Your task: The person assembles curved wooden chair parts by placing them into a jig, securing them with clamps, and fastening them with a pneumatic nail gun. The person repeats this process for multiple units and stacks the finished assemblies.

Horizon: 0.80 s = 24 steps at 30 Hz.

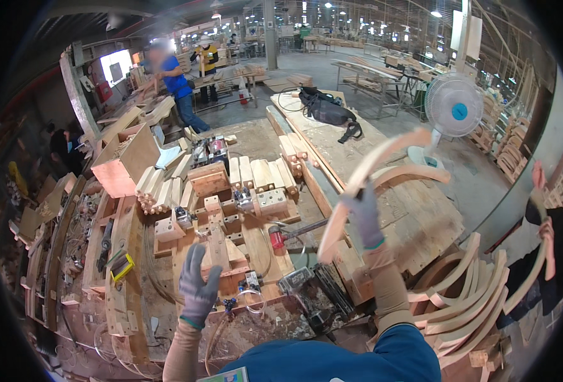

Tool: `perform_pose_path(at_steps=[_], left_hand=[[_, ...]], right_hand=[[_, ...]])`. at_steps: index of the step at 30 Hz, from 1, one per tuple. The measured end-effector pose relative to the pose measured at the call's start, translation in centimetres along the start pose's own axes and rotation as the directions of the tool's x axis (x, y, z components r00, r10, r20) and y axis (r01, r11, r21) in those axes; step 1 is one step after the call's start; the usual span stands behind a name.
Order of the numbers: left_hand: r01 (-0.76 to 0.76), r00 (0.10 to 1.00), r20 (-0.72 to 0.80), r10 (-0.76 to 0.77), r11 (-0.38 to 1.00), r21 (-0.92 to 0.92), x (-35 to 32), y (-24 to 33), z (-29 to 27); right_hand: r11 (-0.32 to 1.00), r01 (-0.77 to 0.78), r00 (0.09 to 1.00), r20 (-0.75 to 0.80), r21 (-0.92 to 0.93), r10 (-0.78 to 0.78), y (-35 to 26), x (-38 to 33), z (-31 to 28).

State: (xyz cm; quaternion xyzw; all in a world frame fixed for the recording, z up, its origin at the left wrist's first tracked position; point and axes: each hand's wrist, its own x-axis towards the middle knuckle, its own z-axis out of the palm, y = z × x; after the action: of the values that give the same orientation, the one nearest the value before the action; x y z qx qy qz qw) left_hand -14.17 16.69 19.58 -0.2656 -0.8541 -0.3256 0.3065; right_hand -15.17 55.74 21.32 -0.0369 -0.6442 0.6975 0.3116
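Observation:
My right hand, in a grey glove, is closed around a curved wooden piece, raised at a slant over the right side of the bench. A second curved wooden piece shows just behind it. My left hand, gloved too, is held up with its fingers stretched and nothing in them. Ahead of that hand sits a wooden jig with blocks and pneumatic clamps. A red-headed mallet lies between my hands, its handle pointing right.
Short wooden bars lie beyond the jig, near a wooden box. Dark metal fixture stands at the front edge. Stacked curved pieces are at right, beside a person holding another. A fan stands behind.

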Motion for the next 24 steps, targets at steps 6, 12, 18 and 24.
perform_pose_path(at_steps=[6, 12, 18, 24], left_hand=[[-0.125, 0.992, -0.026, 0.122, 0.943, -0.31, 3.6, 1.6, 0.9], [0.5, 0.834, 0.459, -0.307, 0.065, -0.864, 1.7, 1.6, 1.3], [0.574, 0.599, 0.622, -0.505, -0.271, -0.773, -5.8, -1.4, 5.4], [0.709, 0.629, 0.606, -0.486, 0.04, -0.704, -4.6, -2.5, 5.5]], right_hand=[[0.865, 0.368, 0.873, 0.448, -0.34, -0.195, -2.2, -9.1, 9.2], [0.452, 0.567, 0.757, 0.652, -0.688, 0.043, -0.5, -12.9, 12.0], [0.235, 0.768, 0.618, 0.786, -0.596, -0.025, 3.2, -16.4, 15.3], [0.245, 0.691, 0.672, 0.729, -0.68, 0.129, 7.6, -13.4, 12.6]])
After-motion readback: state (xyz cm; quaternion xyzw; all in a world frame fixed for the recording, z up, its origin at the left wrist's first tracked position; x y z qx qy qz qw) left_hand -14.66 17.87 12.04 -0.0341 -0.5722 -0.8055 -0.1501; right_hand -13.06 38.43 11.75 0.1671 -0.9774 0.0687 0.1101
